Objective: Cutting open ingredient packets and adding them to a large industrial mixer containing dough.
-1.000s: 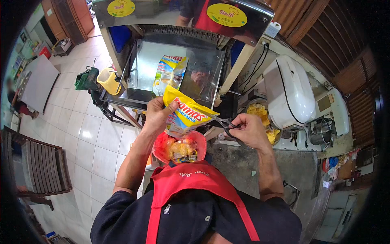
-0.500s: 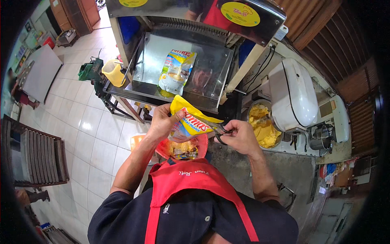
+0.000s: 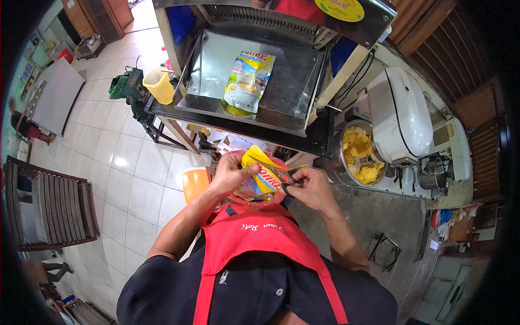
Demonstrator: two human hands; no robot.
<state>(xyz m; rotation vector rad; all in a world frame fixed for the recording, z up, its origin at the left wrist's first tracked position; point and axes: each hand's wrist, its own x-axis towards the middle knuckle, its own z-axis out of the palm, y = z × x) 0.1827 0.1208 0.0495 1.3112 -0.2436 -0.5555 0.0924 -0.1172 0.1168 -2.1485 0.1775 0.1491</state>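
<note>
My left hand (image 3: 232, 174) is closed on a yellow, white and blue pouch (image 3: 266, 184), holding it tilted over a red tub (image 3: 273, 197). Dark-handled scissors (image 3: 291, 176) are in my right hand (image 3: 314, 190), with the fingers through or around the handles. Their blades lie across the upper part of the pouch. How far the cut runs I cannot tell. A second pouch of the same kind (image 3: 249, 81) lies on the metal tray (image 3: 208, 65) ahead of me. What the tub contains is mostly hidden by the held pouch.
On the right stands a white mixer (image 3: 403, 116), its metal bowl (image 3: 337, 162) holding a yellow creamy mass (image 3: 358, 145). A yellow jug (image 3: 158, 85) hangs or stands left of the tray. An orange container (image 3: 196, 185) sits beside the tub. A slatted rack (image 3: 59, 208) is at far left.
Both hands have come lower and closer to the tub, bringing the pouch and scissors along. The pouch tilts more steeply, and the whole view has shifted slightly.
</note>
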